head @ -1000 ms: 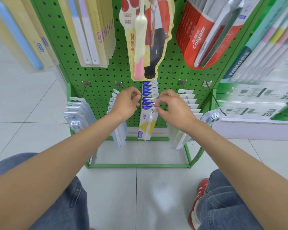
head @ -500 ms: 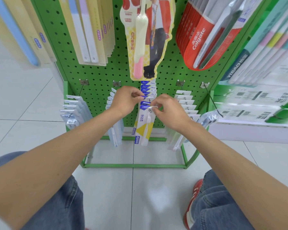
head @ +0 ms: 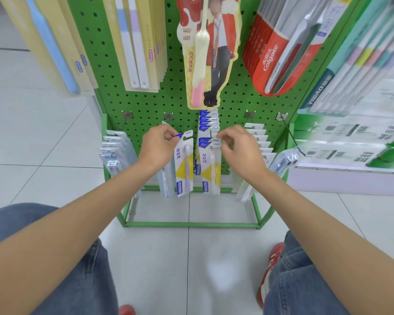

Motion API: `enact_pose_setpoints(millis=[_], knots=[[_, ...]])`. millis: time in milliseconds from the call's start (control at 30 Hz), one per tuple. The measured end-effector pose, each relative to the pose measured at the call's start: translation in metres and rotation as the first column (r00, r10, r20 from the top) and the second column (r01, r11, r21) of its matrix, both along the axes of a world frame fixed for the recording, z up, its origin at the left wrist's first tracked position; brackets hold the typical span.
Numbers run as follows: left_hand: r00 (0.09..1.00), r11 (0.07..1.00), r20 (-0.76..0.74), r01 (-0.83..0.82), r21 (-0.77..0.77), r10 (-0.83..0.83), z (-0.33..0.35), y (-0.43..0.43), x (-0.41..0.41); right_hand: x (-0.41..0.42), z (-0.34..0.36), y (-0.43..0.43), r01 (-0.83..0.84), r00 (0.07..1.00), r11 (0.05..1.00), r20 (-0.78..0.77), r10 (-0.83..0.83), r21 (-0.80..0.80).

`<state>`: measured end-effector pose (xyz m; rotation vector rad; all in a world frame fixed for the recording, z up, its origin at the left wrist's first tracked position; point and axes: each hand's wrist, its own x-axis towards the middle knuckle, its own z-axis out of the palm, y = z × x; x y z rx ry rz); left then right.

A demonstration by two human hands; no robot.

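Note:
My left hand (head: 159, 144) pinches the blue top corner of a toothbrush pack (head: 184, 165), white with a yellow patch, held free of its hook and hanging left of the row. My right hand (head: 237, 146) pinches the top of the front pack (head: 210, 169) that hangs on the middle hook (head: 211, 142) of the green pegboard rack (head: 146, 103). Several more of the same blue-topped packs (head: 208, 120) hang behind it on that hook.
Clear toothbrush packs hang on the left hooks (head: 114, 148) and white ones on the right (head: 259, 142). Larger packs hang above: yellow ones (head: 137, 42), a figure-shaped card (head: 212, 51), red Colgate packs (head: 273, 55). The rack's green base frame (head: 191, 223) stands on tiled floor. My knees frame the bottom.
My left hand has drawn one pack off the middle hook and moved it to the left. My right hand stays at the front pack on the hook.

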<state>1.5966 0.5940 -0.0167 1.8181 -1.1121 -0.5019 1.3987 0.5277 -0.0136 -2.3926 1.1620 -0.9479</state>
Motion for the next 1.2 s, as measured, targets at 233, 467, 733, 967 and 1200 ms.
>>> enact_pose_setpoints(millis=[233, 467, 733, 967, 1200], knots=[[0.953, 0.997, -0.295, 0.058, -0.052, -0.071, 0.013, 0.032, -0.004, 0.024, 0.0, 0.045, -0.052, 0.952, 0.974, 0.306, -0.019, 0.222], [0.856, 0.972, -0.462, 0.227, -0.067, -0.232, 0.019, 0.054, -0.016, 0.035, -0.007, 0.063, -0.196, 0.924, 0.881, 0.381, 0.019, 0.43], [0.851, 0.969, -0.49, 0.243, 0.043, -0.192, 0.018, 0.057, -0.022, 0.035, -0.006, 0.057, -0.272, 0.868, 0.781, 0.494, -0.054, 0.562], [0.8, 1.0, -0.6, 0.011, -0.006, -0.012, 0.024, 0.05, -0.015, 0.036, -0.023, 0.057, -0.218, 0.931, 0.7, 0.36, -0.06, 0.68], [0.799, 0.985, -0.59, -0.168, -0.031, 0.118, 0.028, 0.047, 0.0, 0.029, -0.041, 0.071, -0.211, 0.976, 0.622, 0.192, 0.099, 0.754]])
